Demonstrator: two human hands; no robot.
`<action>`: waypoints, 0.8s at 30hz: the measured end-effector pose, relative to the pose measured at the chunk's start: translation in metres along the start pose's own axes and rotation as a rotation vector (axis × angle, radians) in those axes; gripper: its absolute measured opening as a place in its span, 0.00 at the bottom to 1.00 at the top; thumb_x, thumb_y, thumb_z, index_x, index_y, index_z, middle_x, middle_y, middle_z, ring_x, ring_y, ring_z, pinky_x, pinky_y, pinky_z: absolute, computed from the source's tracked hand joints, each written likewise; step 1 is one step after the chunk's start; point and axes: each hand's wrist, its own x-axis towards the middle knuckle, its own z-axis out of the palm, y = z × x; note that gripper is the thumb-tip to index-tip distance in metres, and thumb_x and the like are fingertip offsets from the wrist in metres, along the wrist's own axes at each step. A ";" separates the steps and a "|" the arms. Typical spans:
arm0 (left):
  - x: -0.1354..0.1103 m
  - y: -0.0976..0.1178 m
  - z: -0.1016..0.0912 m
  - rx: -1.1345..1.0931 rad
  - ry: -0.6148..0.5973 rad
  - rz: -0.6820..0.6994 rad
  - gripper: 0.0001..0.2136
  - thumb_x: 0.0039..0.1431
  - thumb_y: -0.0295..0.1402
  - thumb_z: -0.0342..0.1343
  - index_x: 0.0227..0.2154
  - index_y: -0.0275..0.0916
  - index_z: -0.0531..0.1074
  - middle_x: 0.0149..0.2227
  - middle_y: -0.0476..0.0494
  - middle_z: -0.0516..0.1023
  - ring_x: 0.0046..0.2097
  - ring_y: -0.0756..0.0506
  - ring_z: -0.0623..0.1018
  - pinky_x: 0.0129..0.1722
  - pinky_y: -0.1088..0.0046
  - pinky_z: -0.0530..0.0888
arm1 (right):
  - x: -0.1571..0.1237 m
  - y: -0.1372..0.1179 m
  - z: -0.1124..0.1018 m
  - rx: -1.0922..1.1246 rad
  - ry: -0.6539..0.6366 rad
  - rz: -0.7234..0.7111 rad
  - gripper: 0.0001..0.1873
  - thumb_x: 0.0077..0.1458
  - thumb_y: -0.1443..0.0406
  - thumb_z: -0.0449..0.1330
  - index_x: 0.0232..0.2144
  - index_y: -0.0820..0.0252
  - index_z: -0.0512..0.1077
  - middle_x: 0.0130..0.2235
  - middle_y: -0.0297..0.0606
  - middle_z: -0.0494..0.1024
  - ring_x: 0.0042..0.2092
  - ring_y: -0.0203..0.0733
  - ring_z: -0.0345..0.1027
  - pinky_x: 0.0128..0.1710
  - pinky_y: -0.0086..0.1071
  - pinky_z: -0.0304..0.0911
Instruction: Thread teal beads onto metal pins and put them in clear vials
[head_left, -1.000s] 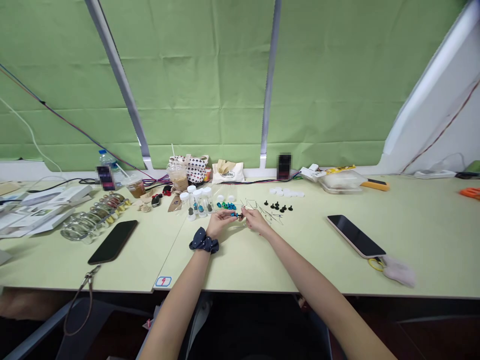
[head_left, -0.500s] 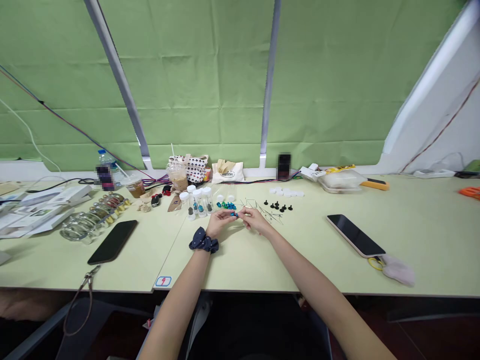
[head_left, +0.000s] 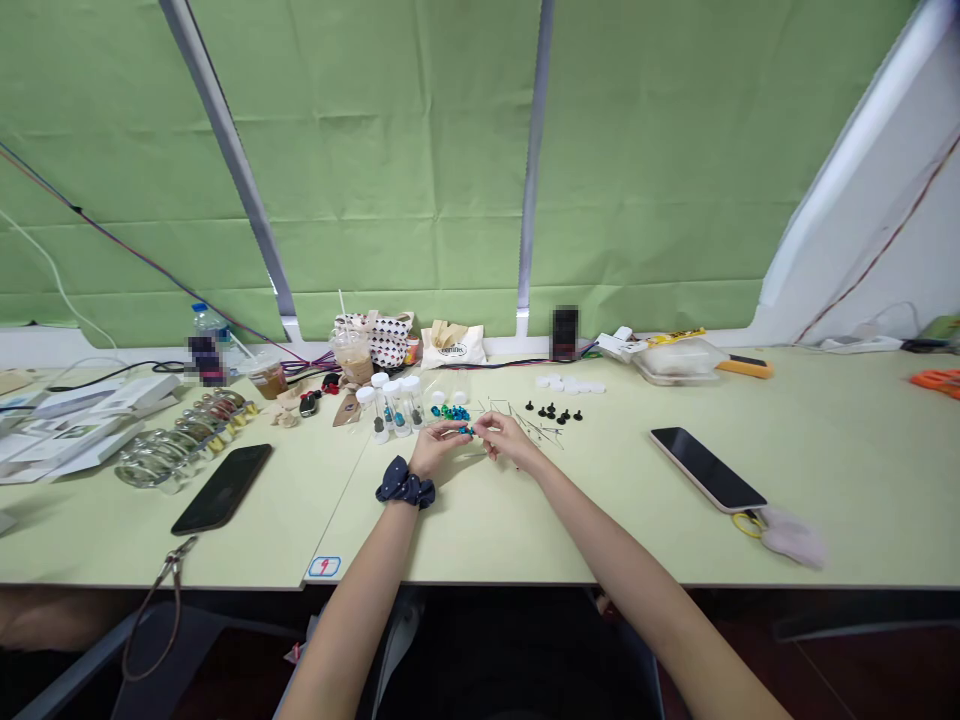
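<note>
Head view shows a long pale green worktop [head_left: 840,470] in front of a green cloth curtain [head_left: 390,170]. Well apart from the grip, a black phone [head_left: 221,488] lies on the left side, and another phone [head_left: 707,468] lies on the right side. The left hand [head_left: 441,442] and the right hand [head_left: 510,440] come together near the middle of the worktop, and they form the grip there. Behind the grip, a little to the left, stand clear bottles [head_left: 397,410]. A dark scrunchie [head_left: 405,483] sits on the left wrist, just below the grip. Behind the grip, to the right, lie white round lids [head_left: 562,381], and nearer to it are small black pieces [head_left: 553,410] and thin metal pins [head_left: 536,428]. A group of blue beads [head_left: 452,412] lies just behind the grip. One small blue bead [head_left: 466,430] is between the two hands. The left fingertips [head_left: 459,428] are clamped on this bead. The right fingers [head_left: 480,425] are just beside it, but the view is too small, so I cannot tell if they also clamp it.
</note>
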 end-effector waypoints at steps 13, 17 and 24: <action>0.000 -0.001 0.000 -0.037 -0.010 -0.028 0.16 0.35 0.31 0.69 0.32 0.35 0.77 0.34 0.41 0.80 0.37 0.42 0.78 0.46 0.59 0.71 | 0.001 0.001 0.000 -0.023 -0.020 0.038 0.23 0.47 0.47 0.58 0.26 0.62 0.67 0.24 0.34 0.71 0.18 0.29 0.59 0.14 0.23 0.59; 0.001 -0.002 -0.001 -0.041 0.003 -0.022 0.16 0.35 0.31 0.69 0.31 0.35 0.77 0.34 0.41 0.80 0.37 0.43 0.78 0.46 0.59 0.71 | 0.000 -0.001 0.001 0.033 -0.014 0.033 0.22 0.46 0.47 0.59 0.30 0.61 0.68 0.28 0.36 0.72 0.19 0.30 0.62 0.14 0.24 0.61; 0.003 -0.005 -0.003 -0.050 -0.033 -0.021 0.17 0.35 0.31 0.69 0.32 0.35 0.77 0.35 0.41 0.80 0.37 0.43 0.78 0.45 0.59 0.71 | 0.001 0.000 0.001 0.020 -0.035 0.098 0.25 0.49 0.44 0.54 0.26 0.62 0.67 0.25 0.34 0.71 0.17 0.30 0.61 0.13 0.26 0.61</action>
